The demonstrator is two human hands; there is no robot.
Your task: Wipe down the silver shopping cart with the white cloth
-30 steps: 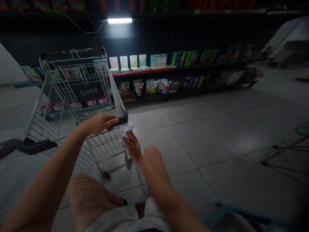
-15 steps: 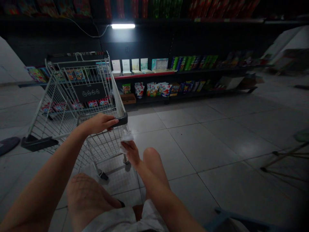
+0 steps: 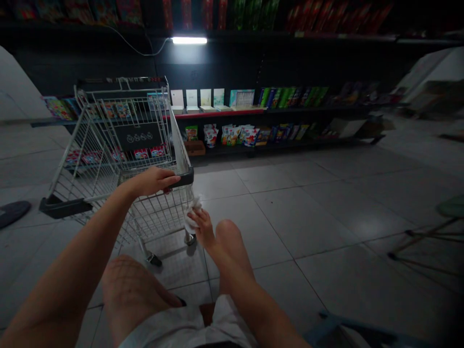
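Observation:
My left hand (image 3: 152,181) lies over the black handle of a wire shopping cart (image 3: 119,140), its fingers reaching the handle's right end (image 3: 185,177). My right hand (image 3: 203,229) pinches a crumpled white tissue (image 3: 192,215) just beyond my knee (image 3: 228,237), next to the cart's near right corner. The tissue is partly hidden by my fingers. The cart stands in front of me, and its basket looks empty.
A low black shelf unit (image 3: 268,123) with cards, books and snack packets runs along the back. Pale floor tiles (image 3: 290,217) spread to the right of the cart. A folding stand (image 3: 427,237) stands at right, a dark mat (image 3: 12,212) lies at left, and a blue frame (image 3: 344,331) sits low right.
My right hand has dropped lower with the tissue, closer to my knee. The cart has shifted slightly right in view. My left hand stays on the handle.

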